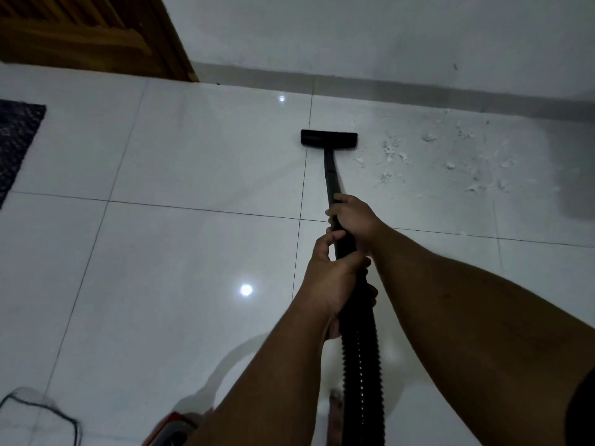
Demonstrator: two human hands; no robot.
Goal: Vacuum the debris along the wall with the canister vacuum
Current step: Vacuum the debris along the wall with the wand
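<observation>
From the head camera, both arms reach forward over a glossy white tiled floor [180, 149]. The right hand [355, 217] is closed around the black wand [331, 175] of the canister vacuum, farther down the tube, fingers wrapped over its left side. The left hand [331, 272] is closed around the same tube just behind it, at the point where the rigid wand meets the ribbed black hose [362, 365], which runs down to the bottom edge of the frame.

The wand ends in a flat black floor nozzle [329, 138] that sits on the tiles, near the grey skirting of the white wall [386, 30] but apart from it. White scraps of debris [450, 156] lie scattered on the floor to the right of the nozzle, along the wall.

A wooden door [96, 30] stands at upper left, a dark mat [16, 140] at the left edge. A dark cord [42, 410] loops at lower left, and a red part of something [170, 426] shows beside the left forearm.
</observation>
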